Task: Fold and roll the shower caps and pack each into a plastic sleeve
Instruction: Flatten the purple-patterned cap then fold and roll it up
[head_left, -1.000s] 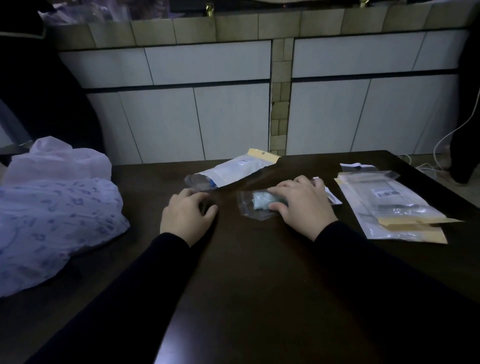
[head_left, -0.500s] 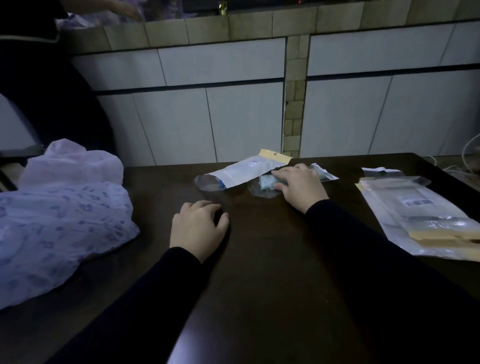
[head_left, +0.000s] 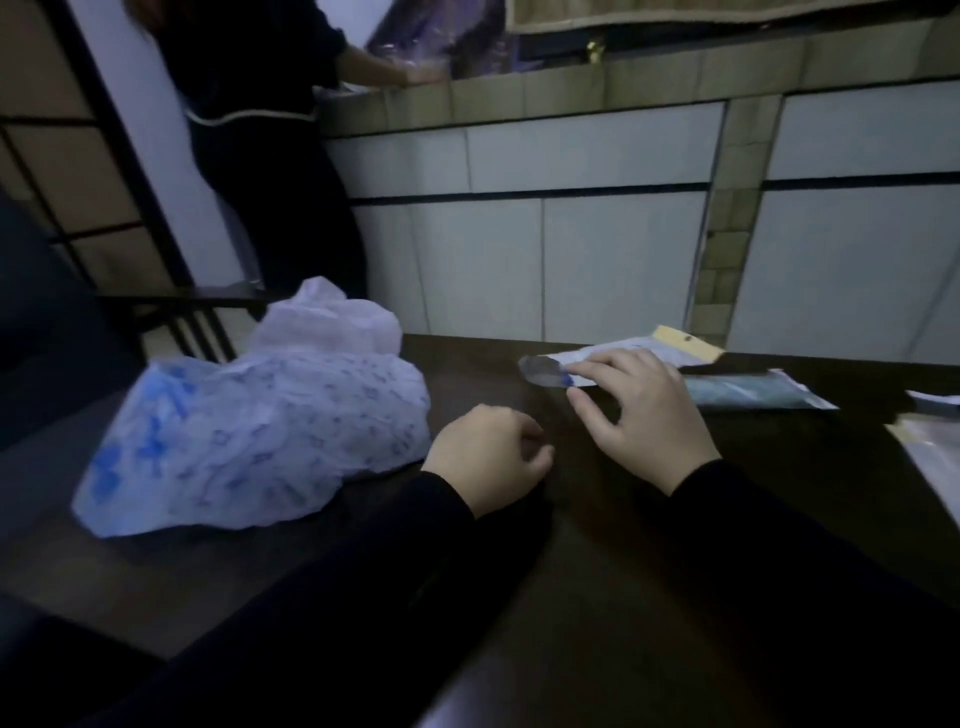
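Right hand (head_left: 644, 415) now off the packed sleeve (head_left: 753, 392), fingers spread; left hand (head_left: 485, 457) loosely curled, empty; two packed sleeves.

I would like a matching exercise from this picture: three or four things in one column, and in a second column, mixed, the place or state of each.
Things:
1. left hand
2. right hand
3. heap of shower caps
4. filled sleeve with the teal roll

Places or states:
A. lies on the table just right of the right hand
B. fingers spread, near the clear end of a packed sleeve
C. piled at the table's left side
D. fingers loosely curled, holding nothing

Pairs: 1-D, 2-B, 3-C, 4-A
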